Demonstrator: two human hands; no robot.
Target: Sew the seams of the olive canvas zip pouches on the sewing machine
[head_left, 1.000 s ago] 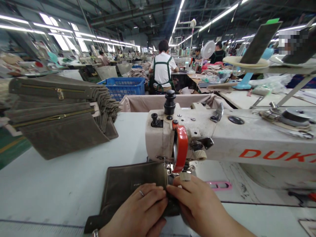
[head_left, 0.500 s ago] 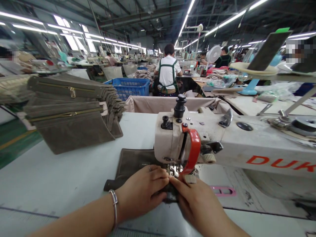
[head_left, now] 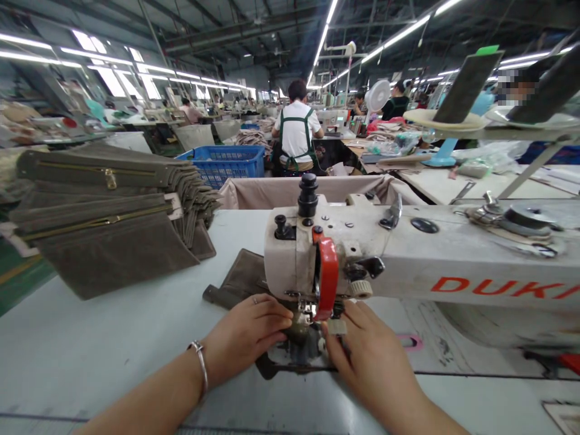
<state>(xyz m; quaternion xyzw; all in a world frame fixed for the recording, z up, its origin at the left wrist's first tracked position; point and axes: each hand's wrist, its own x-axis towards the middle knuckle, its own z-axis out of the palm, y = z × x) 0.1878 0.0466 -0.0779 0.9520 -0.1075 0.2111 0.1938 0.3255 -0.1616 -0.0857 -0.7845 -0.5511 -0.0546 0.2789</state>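
A dark brown fabric piece (head_left: pixel 242 275) lies under the needle end of a white sewing machine (head_left: pixel 389 257), now turned at a slant. My left hand (head_left: pixel 249 338) is at the left of the presser foot (head_left: pixel 308 311), its fingers together and pinching the fabric. My right hand (head_left: pixel 371 350) curls around the right side of the foot, thumb in front, at the fabric's other edge. Its forefinger is partly hidden by the machine. A red guard (head_left: pixel 327 278) hangs in front of the needle area, between the hands.
A pile of brown zippered pieces (head_left: pixel 113 241) stands on the table at left. Behind the machine is a cloth-lined bin (head_left: pixel 258 192), with a blue crate (head_left: pixel 231 164) beyond. A co-worker (head_left: pixel 296 130) sits ahead, back turned. Thread cones (head_left: pixel 469 87) stand at right.
The fabric piece has turned under the foot, its far part swinging right and a dark corner showing in front. My hands have moved apart. The whole view has shifted slightly.
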